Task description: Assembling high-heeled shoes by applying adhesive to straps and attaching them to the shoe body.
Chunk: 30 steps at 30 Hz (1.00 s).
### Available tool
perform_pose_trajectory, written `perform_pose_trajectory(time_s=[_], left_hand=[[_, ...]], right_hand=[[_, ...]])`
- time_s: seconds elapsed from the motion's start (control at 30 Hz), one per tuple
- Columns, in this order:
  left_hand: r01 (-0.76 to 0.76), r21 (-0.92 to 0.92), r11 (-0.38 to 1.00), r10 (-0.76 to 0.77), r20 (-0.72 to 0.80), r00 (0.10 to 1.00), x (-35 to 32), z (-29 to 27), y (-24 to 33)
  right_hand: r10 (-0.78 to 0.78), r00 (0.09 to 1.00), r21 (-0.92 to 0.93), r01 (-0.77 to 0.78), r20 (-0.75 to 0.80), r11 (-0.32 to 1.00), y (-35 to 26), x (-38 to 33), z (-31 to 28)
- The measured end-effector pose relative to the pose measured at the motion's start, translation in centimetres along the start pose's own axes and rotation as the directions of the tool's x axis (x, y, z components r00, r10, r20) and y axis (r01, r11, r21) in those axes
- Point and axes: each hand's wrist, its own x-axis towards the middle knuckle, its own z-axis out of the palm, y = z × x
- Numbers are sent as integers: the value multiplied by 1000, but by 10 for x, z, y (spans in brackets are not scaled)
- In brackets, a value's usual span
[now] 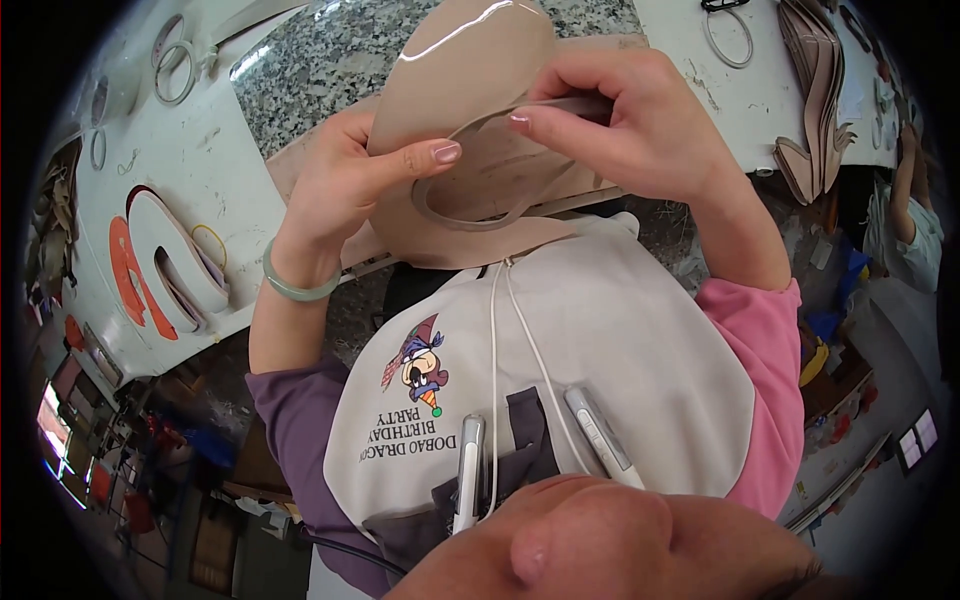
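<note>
A glossy beige piece of leather [470, 65], curved like part of a shoe upper, is held up over the near edge of the table. My left hand [345, 185] is closed on its left side, thumb on top and the other fingers hidden behind. Between the thumb and bent fingers of my right hand [640, 125] is a thin beige strip or edge that bends into a loop [470, 220]. Whether that loop is joined to the glossy piece I cannot tell. A jade-coloured bangle [300, 288] circles my left wrist.
A speckled granite slab [310, 65] lies on the white table [235, 150]. At left are orange [130, 270] and white U-shaped pieces [180, 250], with tape rings [174, 73] behind. Stacked brown leather pieces [815, 95] lie right. Another person's arm [905, 185] shows at far right.
</note>
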Motion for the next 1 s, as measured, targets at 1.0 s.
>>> perform_pose_trajectory(time_s=[1.0], left_hand=[[4, -47, 999, -4, 6, 1000, -12, -1, 0]], right_hand=[[50, 996, 17, -52, 69, 999, 4, 8, 2]])
